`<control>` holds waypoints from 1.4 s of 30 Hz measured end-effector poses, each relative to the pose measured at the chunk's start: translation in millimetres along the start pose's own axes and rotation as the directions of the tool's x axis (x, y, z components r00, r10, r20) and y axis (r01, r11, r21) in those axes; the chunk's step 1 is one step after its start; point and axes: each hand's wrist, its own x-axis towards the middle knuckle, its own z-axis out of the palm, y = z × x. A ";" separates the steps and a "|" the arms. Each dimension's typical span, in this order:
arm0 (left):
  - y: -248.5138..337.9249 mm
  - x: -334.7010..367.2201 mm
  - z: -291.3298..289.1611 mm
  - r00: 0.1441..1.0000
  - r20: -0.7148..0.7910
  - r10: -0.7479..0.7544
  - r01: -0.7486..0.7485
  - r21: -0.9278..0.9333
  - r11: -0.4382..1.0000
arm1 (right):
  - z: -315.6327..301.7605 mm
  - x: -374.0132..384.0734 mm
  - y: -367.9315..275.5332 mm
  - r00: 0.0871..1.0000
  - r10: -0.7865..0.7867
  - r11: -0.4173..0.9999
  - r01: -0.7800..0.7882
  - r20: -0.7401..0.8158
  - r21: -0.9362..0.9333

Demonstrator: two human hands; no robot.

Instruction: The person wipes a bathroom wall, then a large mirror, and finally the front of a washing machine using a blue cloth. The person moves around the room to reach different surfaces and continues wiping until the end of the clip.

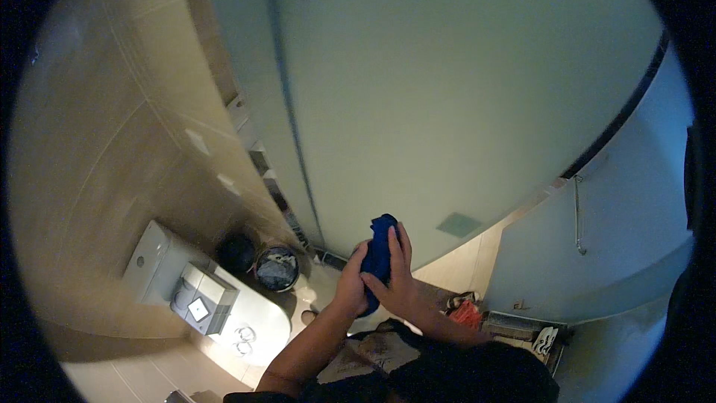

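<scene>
A dark blue, bunched-up cloth (378, 257) is pressed between my two hands in front of my body. My left hand (350, 283) grips it from the left side. Against its right side lies my right hand (397, 280), fingers stretched along the cloth and thumb across its lower part. The cloth's top end sticks out above my fingers, and a small piece of it shows below, by the left palm. Its exact kind cannot be made out.
A large frosted glass panel (447, 119) rises ahead. On the left is a white toilet (262, 321), a grey-white box (211, 300) on its lid. Beside it stands a bin (277, 269) with dark contents. A red item (466, 314) and a shoe (545, 341) lie at lower right.
</scene>
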 end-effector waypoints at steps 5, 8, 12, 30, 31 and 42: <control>-32.0 -1.3 56.6 0.858 0.459 0.230 -0.382 0.271 0.883 | -67.6 -13.5 19.9 0.900 -0.252 0.967 0.246 -0.354 -0.064; -21.2 0.2 93.7 0.751 0.516 0.411 -0.658 0.534 0.532 | -118.4 3.6 16.1 0.715 -0.571 0.797 0.367 -0.403 -0.479; 12.9 23.2 137.4 0.250 0.730 0.637 -0.624 0.624 -0.471 | -177.4 70.6 -12.5 0.529 -0.785 0.513 0.262 -0.322 -0.818; 54.4 132.0 127.9 -0.013 0.861 0.508 -0.501 0.434 -0.749 | -150.1 103.9 37.3 0.543 -0.721 0.387 -0.199 -0.430 -0.900; 54.3 133.3 127.5 -0.019 0.862 0.507 -0.505 0.429 -0.749 | -160.1 115.8 19.7 0.472 -0.748 0.412 -0.223 -0.468 -0.884; 38.4 122.8 143.1 -0.183 0.781 0.597 -0.774 0.260 -0.578 | -139.7 162.2 -25.7 0.520 -0.761 0.370 -0.143 -0.388 -0.918</control>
